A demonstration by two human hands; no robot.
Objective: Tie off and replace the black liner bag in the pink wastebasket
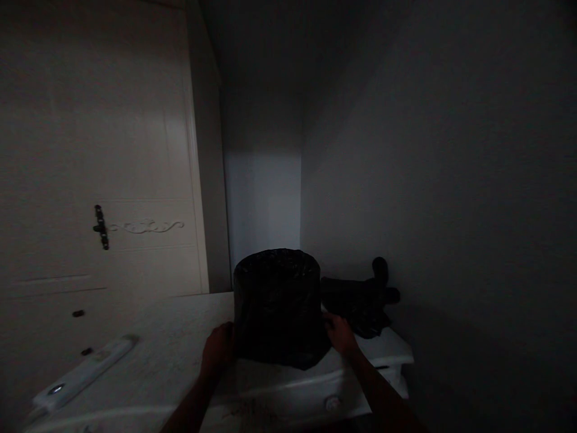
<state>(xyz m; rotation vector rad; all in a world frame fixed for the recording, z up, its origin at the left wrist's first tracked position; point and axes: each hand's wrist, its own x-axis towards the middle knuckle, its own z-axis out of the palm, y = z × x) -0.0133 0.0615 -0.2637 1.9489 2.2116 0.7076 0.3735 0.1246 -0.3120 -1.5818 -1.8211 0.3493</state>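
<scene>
A round bin lined with a black plastic bag (279, 313) stands upright on a white dresser top (175, 337). The bag is folded over its rim and hangs loosely down the outside to the dresser surface. My left hand (219, 349) is at the lower left side of the bag, its fingers curled against the plastic. On the right side my right hand (340, 334) has its fingers closed at the bag's lower edge. The picture is dark, and the fingertips of both hands are hard to make out.
Behind my right hand lies a crumpled black bag (360, 304) with dark rounded objects (380, 270) beside it, near the wall. A white power strip (85, 373) lies at the left. A wardrobe door (148, 150) with a dark handle (101, 227) stands behind.
</scene>
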